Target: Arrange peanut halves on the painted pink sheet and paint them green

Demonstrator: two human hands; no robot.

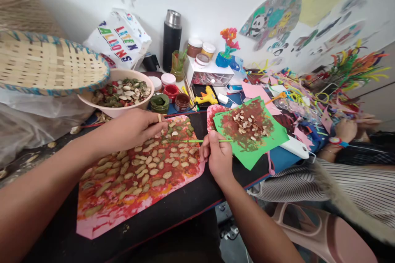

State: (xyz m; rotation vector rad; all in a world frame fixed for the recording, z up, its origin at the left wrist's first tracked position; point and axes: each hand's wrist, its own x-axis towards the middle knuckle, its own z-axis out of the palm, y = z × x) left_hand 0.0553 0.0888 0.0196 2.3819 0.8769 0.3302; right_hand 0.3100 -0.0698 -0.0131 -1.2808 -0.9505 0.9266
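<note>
Nearest us lay a black mat point(185, 203), and on its left part a pink sheet point(92, 230) smeared with red and orange paint and covered with tan peanut shells point(152, 165). At the sheet's right edge, the right hand point(219, 158) pinched a thin green paintbrush point(194, 141) between thumb and fingers, the brush pointing left over the shells. We judged it light and stiff, slim enough to roll, and best held low on the handle. Farther left, the left hand point(137, 128) was over the sheet's far part, fingertips drawn together on a small pale piece point(159, 119); we could not tell what it was. The shells looked light and brittle, probably slippery where wet, so a gentle grip on dry sides seemed wise to us. To the right sat green paper point(276, 133); beyond stood a green paint jar point(159, 103) and, far left, a pink bowl point(111, 111).
</note>
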